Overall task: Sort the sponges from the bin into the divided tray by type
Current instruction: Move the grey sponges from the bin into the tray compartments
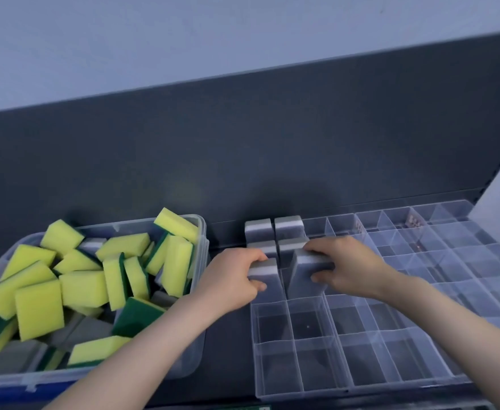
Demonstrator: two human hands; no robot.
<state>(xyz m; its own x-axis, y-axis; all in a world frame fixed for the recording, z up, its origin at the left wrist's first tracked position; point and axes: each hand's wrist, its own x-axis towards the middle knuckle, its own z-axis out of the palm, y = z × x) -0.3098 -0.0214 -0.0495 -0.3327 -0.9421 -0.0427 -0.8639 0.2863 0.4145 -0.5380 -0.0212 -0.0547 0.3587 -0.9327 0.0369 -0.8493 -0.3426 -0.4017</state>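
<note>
- A person's left grip pinches the left grey sponge by its upper end, fingers over the top and thumb beneath, above the leftmost column of the clear divided tray on a dark tabletop.
- The right grip curls round the right grey sponge, which stands on end and is partly down in the compartment next door.
- Just behind the pair, 4 standing grey sponges fill the far-left corner, 2 by 2, upright.
- Left of the tray, the clear bin holds a heap of yellow-and-green sponges, with grey ones showing among and beneath them.
- The step in hand looks to be seating both grey sponges in the row nearest the 4 already placed.
- To do it well, each sponge should probably go in square to its cell walls and upright like its neighbours. Foam squeezed at an angle may catch on a divider and spring back out.
- Pressing down from the top edge before letting go should seat it.
- The yellow-and-green type likely needs its own section, well apart from the grey block.
</note>
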